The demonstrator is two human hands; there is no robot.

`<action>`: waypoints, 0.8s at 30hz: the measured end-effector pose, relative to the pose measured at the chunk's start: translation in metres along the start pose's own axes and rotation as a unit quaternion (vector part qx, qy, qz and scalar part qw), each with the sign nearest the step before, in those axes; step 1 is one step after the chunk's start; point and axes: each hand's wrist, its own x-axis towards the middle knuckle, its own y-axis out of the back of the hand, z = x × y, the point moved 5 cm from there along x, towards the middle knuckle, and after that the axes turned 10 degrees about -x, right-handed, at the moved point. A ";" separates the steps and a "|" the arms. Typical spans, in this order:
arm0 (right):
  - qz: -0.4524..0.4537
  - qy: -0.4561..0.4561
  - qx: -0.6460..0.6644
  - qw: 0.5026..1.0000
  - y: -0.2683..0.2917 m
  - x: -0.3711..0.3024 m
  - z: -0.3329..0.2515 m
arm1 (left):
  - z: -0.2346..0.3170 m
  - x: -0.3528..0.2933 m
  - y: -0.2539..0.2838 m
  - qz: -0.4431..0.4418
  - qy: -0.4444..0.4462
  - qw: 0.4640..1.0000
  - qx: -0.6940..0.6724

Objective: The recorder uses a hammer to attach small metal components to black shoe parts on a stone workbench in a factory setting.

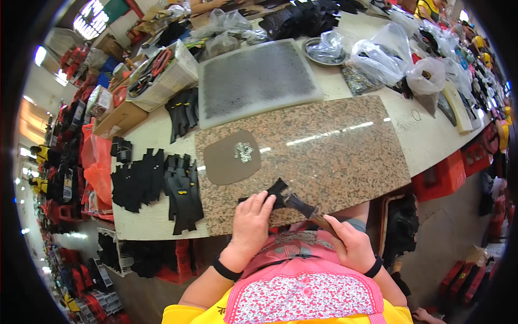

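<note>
Bright indoor light | window [90, 20] blown out | glare streaks on granite slab [334, 167] | edges bent, corners black

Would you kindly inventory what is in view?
Speckled stone slab: one, pinkish, on white table
Flat rounded pad: one, brown, on slab
Thick plastic board: one, greyish, behind slab
Flat pieces: several, black, left of slab
Rectangular plastic basket: one, white, far left
Crinkled plastic bags: several, clear, far side
Plastic crates: several, red, beneath table
Narrow piece: one, black, slab's near edge
Handled tool: one, brown, slab's near edge
Left grip: one, on narrow piece
Right grip: one, around tool
</note>
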 end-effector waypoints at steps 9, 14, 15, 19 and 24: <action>0.008 -0.015 0.017 1.000 -0.009 0.000 0.007 | -0.045 0.021 0.067 0.004 0.118 0.972 -0.201; 0.041 0.009 0.033 0.999 -0.013 0.004 0.004 | -0.091 0.076 0.079 0.080 0.107 0.977 -0.165; 0.043 0.012 0.035 0.998 -0.013 0.004 0.003 | -0.099 0.086 0.075 0.085 0.090 0.982 -0.141; 0.040 0.011 0.027 0.999 -0.015 0.005 0.005 | -0.132 0.102 0.050 0.090 0.070 0.990 -0.083; 0.041 0.010 0.028 0.999 -0.015 0.005 0.009 | -0.132 0.108 0.039 0.085 0.068 0.993 -0.035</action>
